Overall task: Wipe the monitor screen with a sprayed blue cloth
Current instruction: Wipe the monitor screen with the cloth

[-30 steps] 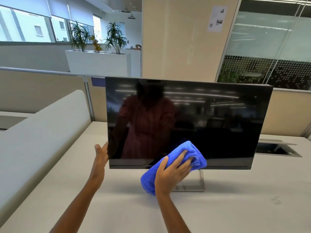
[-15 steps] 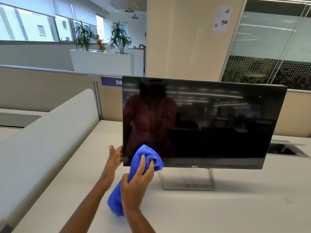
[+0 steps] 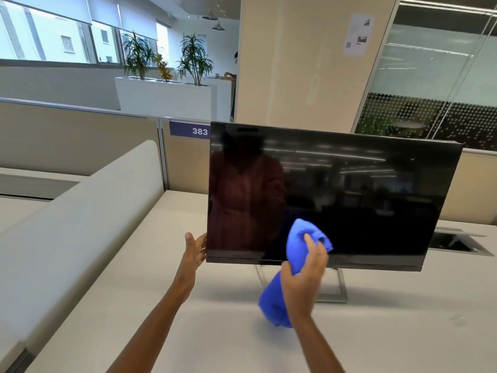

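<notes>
Monitor [image 3: 349,197]: flat glossy black rectangle with a thin bezel, on an open metal-frame stand [image 3: 341,289], sitting on a matte off-white desk [image 3: 376,332]. Blue cloth [image 3: 298,246] is soft, fuzzy and bunched; its top wad is against the lower screen left of centre, and its tail hangs past the bottom bezel in front of the stand. Right hand [image 3: 304,275] has fingers curled round the cloth mid-length, gripping it. Left hand [image 3: 193,251] has fingers straight and together, laid against the monitor's left edge just above the lower corner. The screen above and right of the cloth is uncovered. Near desk surface is bare on both sides of the arms. Left side is bounded by a rounded beige divider [image 3: 80,224], far side by a partition with a purple 383 tag [image 3: 189,130]. Right of the monitor, a recessed cable hatch [image 3: 457,243] has its flap raised (contents too dark to tell). Far left, a white rectangular planter [image 3: 166,95] holds 3 plants, 2 green and spiky, 1 orange-leaved.
</notes>
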`<action>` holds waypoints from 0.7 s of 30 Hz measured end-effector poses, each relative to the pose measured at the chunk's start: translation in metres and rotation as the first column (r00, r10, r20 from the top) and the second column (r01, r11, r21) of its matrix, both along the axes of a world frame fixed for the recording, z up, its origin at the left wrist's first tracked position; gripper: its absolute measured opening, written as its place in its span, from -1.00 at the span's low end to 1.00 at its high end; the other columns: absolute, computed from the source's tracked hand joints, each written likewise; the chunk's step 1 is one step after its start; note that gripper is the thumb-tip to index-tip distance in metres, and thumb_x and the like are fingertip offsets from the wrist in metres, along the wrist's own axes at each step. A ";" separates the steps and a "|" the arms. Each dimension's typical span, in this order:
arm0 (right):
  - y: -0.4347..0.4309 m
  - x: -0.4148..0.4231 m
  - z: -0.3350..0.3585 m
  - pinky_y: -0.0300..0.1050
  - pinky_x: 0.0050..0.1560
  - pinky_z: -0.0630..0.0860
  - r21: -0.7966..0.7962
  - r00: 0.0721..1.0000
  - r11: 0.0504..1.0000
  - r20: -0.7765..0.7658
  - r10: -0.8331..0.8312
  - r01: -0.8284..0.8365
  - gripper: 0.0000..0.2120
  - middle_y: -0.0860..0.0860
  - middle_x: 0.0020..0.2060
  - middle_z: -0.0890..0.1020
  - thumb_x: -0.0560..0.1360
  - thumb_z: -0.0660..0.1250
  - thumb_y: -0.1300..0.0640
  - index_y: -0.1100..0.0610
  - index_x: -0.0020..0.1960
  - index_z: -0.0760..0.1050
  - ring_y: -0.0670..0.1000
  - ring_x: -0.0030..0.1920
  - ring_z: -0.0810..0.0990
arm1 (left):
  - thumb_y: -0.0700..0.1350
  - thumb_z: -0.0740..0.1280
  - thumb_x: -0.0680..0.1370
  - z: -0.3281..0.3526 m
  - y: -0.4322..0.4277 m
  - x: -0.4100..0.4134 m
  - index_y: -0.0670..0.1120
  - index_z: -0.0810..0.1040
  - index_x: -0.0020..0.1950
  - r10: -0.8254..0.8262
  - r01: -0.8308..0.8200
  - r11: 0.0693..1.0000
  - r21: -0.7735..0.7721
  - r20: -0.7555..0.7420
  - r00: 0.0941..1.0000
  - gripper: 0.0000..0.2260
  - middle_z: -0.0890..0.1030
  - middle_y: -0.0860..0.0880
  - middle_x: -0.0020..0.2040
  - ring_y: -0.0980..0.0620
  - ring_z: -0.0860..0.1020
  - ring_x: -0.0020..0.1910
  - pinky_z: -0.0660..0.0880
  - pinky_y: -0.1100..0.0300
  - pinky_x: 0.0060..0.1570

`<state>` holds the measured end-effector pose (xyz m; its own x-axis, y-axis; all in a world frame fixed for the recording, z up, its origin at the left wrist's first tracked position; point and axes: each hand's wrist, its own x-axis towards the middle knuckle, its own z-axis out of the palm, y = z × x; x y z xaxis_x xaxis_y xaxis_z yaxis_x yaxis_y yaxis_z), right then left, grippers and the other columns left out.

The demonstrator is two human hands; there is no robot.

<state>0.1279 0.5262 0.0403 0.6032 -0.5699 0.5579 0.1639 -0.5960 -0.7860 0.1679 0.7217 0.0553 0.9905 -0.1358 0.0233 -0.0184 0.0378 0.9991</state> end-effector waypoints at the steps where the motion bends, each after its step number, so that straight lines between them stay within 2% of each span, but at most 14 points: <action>1: -0.013 0.002 -0.001 0.00 0.36 0.22 -0.003 0.998 0.998 -0.025 -0.066 0.066 -0.36 0.27 0.34 0.35 0.27 0.36 0.46 0.24 0.33 0.36 0.29 0.34 0.31 | 0.61 -0.15 0.17 -0.001 0.001 -0.001 -0.01 0.24 0.43 -0.015 0.015 1.000 0.016 0.001 1.000 0.03 0.42 0.07 0.29 0.04 0.40 0.30 0.19 0.14 0.35; 2: -0.022 0.003 -0.003 0.13 0.33 0.28 -0.014 0.992 0.993 -0.051 -0.115 0.114 -0.34 0.26 0.35 0.34 0.27 0.37 0.46 0.21 0.34 0.35 0.30 0.35 0.31 | 0.61 -0.15 0.18 -0.004 0.001 -0.002 0.00 0.24 0.43 -0.017 0.017 1.000 0.016 -0.002 1.000 0.02 0.42 0.07 0.31 0.05 0.40 0.30 0.18 0.14 0.37; 3: -0.027 0.002 -0.007 0.21 0.29 0.32 -0.034 0.986 0.989 -0.076 -0.145 0.143 -0.33 0.26 0.36 0.32 0.26 0.38 0.45 0.20 0.34 0.34 0.30 0.35 0.30 | 0.54 -0.21 0.30 -0.008 0.001 -0.002 0.01 0.24 0.43 -0.002 0.002 1.000 0.003 -0.008 1.000 -0.11 0.42 0.04 0.34 0.03 0.39 0.33 0.17 0.13 0.39; 5: -0.025 0.000 -0.017 0.26 0.25 0.36 -0.095 0.978 0.983 -0.122 -0.171 0.160 -0.32 0.28 0.37 0.31 0.26 0.40 0.43 0.21 0.35 0.33 0.32 0.34 0.30 | 0.24 -0.33 0.53 -0.015 0.002 0.000 0.00 0.23 0.43 0.032 -0.034 0.998 -0.043 -0.030 0.999 -0.36 0.40 -0.03 0.39 -0.03 0.33 0.40 0.14 0.07 0.44; 6: -0.019 -0.001 -0.022 0.25 0.24 0.36 -0.111 0.975 0.982 -0.141 -0.170 0.155 -0.32 0.30 0.37 0.31 0.26 0.41 0.42 0.23 0.35 0.33 0.33 0.34 0.31 | 0.16 -0.35 0.56 -0.017 0.002 -0.001 -0.02 0.23 0.44 0.036 -0.039 0.998 -0.050 -0.048 0.998 -0.39 0.39 -0.03 0.40 -0.05 0.31 0.42 0.12 0.05 0.45; 7: -0.011 -0.002 -0.028 0.25 0.23 0.37 -0.115 0.974 0.983 -0.159 -0.163 0.146 -0.31 0.31 0.37 0.31 0.26 0.42 0.42 0.24 0.36 0.33 0.34 0.33 0.31 | 0.18 -0.35 0.55 -0.019 0.002 -0.001 -0.02 0.22 0.44 0.038 -0.041 0.998 -0.043 -0.060 0.997 -0.37 0.38 -0.01 0.38 -0.05 0.30 0.42 0.11 0.04 0.45; 10: 0.017 -0.004 -0.039 0.23 0.18 0.41 -0.094 0.973 0.990 -0.198 -0.122 0.105 -0.31 0.32 0.34 0.34 0.26 0.43 0.41 0.26 0.36 0.33 0.35 0.29 0.35 | 0.50 -0.24 0.30 -0.017 0.004 -0.005 -0.02 0.22 0.44 0.003 -0.007 0.999 -0.042 -0.090 0.996 -0.10 0.38 0.09 0.30 0.02 0.32 0.38 0.11 0.07 0.42; 11: 0.027 -0.004 -0.040 0.22 0.17 0.42 -0.075 0.973 0.993 -0.206 -0.108 0.094 -0.31 0.33 0.34 0.34 0.26 0.43 0.41 0.26 0.36 0.33 0.35 0.28 0.36 | 0.51 -0.23 0.28 -0.018 0.004 -0.005 -0.02 0.23 0.44 0.008 -0.014 0.998 -0.057 -0.105 0.994 -0.08 0.38 0.09 0.29 0.02 0.32 0.37 0.12 0.08 0.42; 15: 0.071 -0.006 -0.041 0.17 0.10 0.48 -0.012 0.972 1.000 -0.233 -0.022 0.019 -0.32 0.34 0.32 0.35 0.26 0.43 0.41 0.26 0.36 0.34 0.35 0.24 0.40 | 0.25 -0.31 0.49 -0.025 0.004 -0.003 -0.03 0.27 0.42 0.029 -0.049 0.990 -0.132 -0.148 0.989 -0.32 0.40 0.07 0.29 0.00 0.30 0.39 0.08 0.07 0.45; 17: 0.095 -0.009 -0.041 0.08 0.06 0.54 -0.045 0.969 0.996 -0.238 0.060 -0.073 -0.30 0.33 0.30 0.37 0.25 0.48 0.38 0.25 0.35 0.35 0.32 0.21 0.46 | 0.25 -0.30 0.50 -0.026 0.004 -0.002 -0.04 0.27 0.42 0.032 -0.053 0.989 -0.137 -0.154 0.988 -0.33 0.41 0.07 0.29 0.00 0.27 0.42 0.04 0.04 0.49; 19: 0.116 -0.012 -0.043 -0.12 -0.04 0.57 -0.108 0.962 0.980 -0.236 0.138 -0.167 -0.23 0.31 0.25 0.44 0.18 0.56 0.32 0.21 0.34 0.35 0.25 0.12 0.56 | 0.29 -0.26 0.46 -0.027 0.006 -0.002 -0.06 0.29 0.42 0.034 -0.054 0.991 -0.120 -0.159 0.987 -0.28 0.40 0.00 0.37 0.00 0.26 0.44 0.03 0.03 0.50; 21: 0.134 -0.013 -0.048 -0.20 -0.10 0.58 -0.142 0.952 0.964 -0.244 0.185 -0.224 -0.13 0.29 0.21 0.49 0.15 0.58 0.30 0.15 0.36 0.26 0.17 0.05 0.61 | 0.26 -0.26 0.50 -0.028 0.008 -0.002 -0.05 0.27 0.43 0.038 -0.055 0.994 -0.096 -0.177 0.984 -0.33 0.36 -0.05 0.42 0.00 0.25 0.45 0.05 0.02 0.48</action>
<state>0.1152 0.6602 -0.0075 0.8183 -0.3321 0.4691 0.1251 -0.6937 -0.7093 0.1654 0.7300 0.0278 0.9857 -0.0954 -0.1392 0.1518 0.1412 0.9783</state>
